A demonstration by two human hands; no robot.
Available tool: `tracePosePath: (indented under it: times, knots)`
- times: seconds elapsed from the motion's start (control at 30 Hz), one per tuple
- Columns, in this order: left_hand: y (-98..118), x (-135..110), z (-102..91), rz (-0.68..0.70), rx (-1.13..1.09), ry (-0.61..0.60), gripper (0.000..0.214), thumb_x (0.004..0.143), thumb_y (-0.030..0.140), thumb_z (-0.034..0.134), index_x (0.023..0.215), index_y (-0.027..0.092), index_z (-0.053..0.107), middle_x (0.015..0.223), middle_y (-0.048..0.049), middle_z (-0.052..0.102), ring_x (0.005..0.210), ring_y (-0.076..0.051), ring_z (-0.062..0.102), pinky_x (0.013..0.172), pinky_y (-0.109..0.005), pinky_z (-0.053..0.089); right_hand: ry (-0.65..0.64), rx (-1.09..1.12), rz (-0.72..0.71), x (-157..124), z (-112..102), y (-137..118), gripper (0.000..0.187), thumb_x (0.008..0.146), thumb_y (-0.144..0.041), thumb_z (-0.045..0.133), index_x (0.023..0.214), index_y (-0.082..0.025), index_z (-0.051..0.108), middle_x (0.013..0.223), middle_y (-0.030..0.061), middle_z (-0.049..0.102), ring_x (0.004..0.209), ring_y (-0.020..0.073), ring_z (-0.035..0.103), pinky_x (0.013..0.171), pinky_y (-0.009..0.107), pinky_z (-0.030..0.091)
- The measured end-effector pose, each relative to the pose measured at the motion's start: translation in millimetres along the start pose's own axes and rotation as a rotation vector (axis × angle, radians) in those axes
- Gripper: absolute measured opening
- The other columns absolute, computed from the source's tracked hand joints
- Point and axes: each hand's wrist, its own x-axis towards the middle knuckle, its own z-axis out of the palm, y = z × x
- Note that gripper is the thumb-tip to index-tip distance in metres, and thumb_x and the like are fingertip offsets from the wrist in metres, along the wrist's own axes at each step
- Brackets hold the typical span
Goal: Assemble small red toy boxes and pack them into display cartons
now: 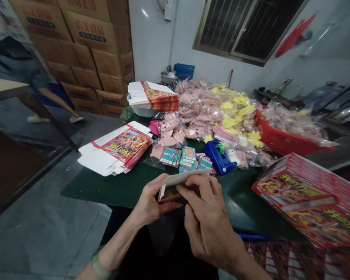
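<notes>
In front of me, at the near edge of the green table (128,190), my left hand (151,200) is wrapped round a small cardboard box (179,179) with its open end towards me. My right hand (204,214) is at that opening, index finger on the inside and the other fingers along the raised white flap. Whether it pinches anything in there is hidden. Just behind the box lie stacks of printed cards (189,153) and a blue tape dispenser (218,157) with green tape. A pile of flat printed cartons (125,147) lies to the left.
Bagged pink plush toys (198,103) and yellow ones (235,107) are heaped at the back. More flat cartons (160,95) rest on a tub. A red basin (288,136) and stacked filled boxes (309,198) stand right. Brown shipping cartons (96,35) line the wall; a person (40,74) walks at left.
</notes>
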Motion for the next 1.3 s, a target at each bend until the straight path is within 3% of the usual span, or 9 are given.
tracePosePath:
  times: [0.13,0.27,0.37,0.43,0.57,0.7,0.9,1.1,1.3]
  knots:
    - [-4.4,1.5,2.9,0.016,0.005,0.049,0.048,0.061,0.033,0.078,0.104,0.016,0.063,0.089,-0.0055,0.068,0.076,-0.02,0.067,0.066,-0.028,0.057,-0.018,-0.127,0.029,6.8,10.8,1.0,0.024,0.076,-0.013,0.049,0.095,-0.016,0.062,0.09,0.0098,0.057,0.087,0.0265,0.05,0.075,0.046,0.042]
    - [-14.2,-1.7,5.9,0.174,0.088,0.394,0.073,0.061,0.032,0.079,0.125,0.022,0.046,0.098,-0.0026,0.068,0.079,-0.017,0.067,0.069,-0.023,0.056,0.476,-0.068,0.028,-0.9,23.4,15.5,0.034,0.079,-0.008,0.051,0.11,-0.02,0.056,0.104,0.0093,0.056,0.101,0.0247,0.052,0.087,0.044,0.043]
    - [-19.4,-2.0,-1.8,0.276,0.266,0.556,0.069,0.063,0.032,0.078,0.124,0.022,0.047,0.1,-0.0029,0.068,0.079,-0.016,0.067,0.07,-0.022,0.055,0.699,0.194,0.278,-5.9,35.8,30.9,0.042,0.08,-0.014,0.057,0.12,-0.021,0.048,0.114,0.0107,0.054,0.108,0.0233,0.053,0.091,0.041,0.045]
    - [-22.0,0.4,-10.2,0.29,0.385,0.529,0.061,0.066,0.032,0.075,0.122,0.021,0.051,0.1,-0.0038,0.068,0.082,-0.018,0.067,0.074,-0.024,0.055,0.608,0.482,0.384,-2.4,49.8,40.0,0.043,0.083,-0.02,0.057,0.123,-0.02,0.043,0.116,0.0119,0.056,0.106,0.021,0.057,0.089,0.038,0.049]
    - [-34.4,6.1,-21.7,0.297,0.509,0.46,0.062,0.072,0.03,0.071,0.128,0.021,0.046,0.112,-0.0064,0.065,0.091,-0.021,0.066,0.082,-0.028,0.053,0.498,0.767,0.329,12.1,86.6,47.8,0.045,0.086,-0.023,0.054,0.127,-0.02,0.036,0.119,0.0137,0.056,0.106,0.0189,0.059,0.087,0.034,0.051]
    - [-50.9,4.5,-21.7,0.381,0.491,0.559,0.079,0.071,0.022,0.072,0.138,0.023,0.03,0.126,-0.009,0.055,0.108,-0.023,0.059,0.091,-0.03,0.049,0.62,0.702,0.298,14.9,109.0,45.8,0.053,0.084,-0.021,0.056,0.131,-0.021,0.031,0.113,0.0122,0.057,0.099,0.0182,0.06,0.085,0.035,0.052]
    - [-30.5,6.6,-29.9,0.577,0.386,0.489,0.043,0.074,0.011,0.066,0.114,0.024,0.056,0.114,-0.0058,0.061,0.104,-0.02,0.059,0.088,-0.03,0.049,0.543,0.388,0.027,15.2,93.6,48.6,0.039,0.084,-0.009,0.048,0.12,-0.023,0.05,0.113,0.0091,0.054,0.108,0.0192,0.054,0.089,0.036,0.048]
    - [-10.6,20.8,-45.4,0.314,0.025,0.381,0.016,0.085,0.022,0.054,0.087,0.019,0.07,0.106,-0.0072,0.066,0.098,-0.02,0.062,0.084,-0.03,0.048,0.447,0.422,0.059,20.1,78.4,46.0,0.02,0.086,-0.01,0.046,0.095,-0.022,0.059,0.105,0.0061,0.053,0.093,0.0157,0.056,0.078,0.03,0.049]
    - [5.7,32.3,-38.8,0.087,-0.465,0.302,0.036,0.073,0.027,0.069,0.108,0.024,0.062,0.089,-0.0033,0.067,0.075,-0.016,0.064,0.067,-0.026,0.051,0.439,0.753,0.253,17.0,74.5,42.8,0.04,0.087,-0.015,0.049,0.126,-0.024,0.041,0.103,0.0054,0.06,0.092,0.0157,0.061,0.079,0.029,0.052]
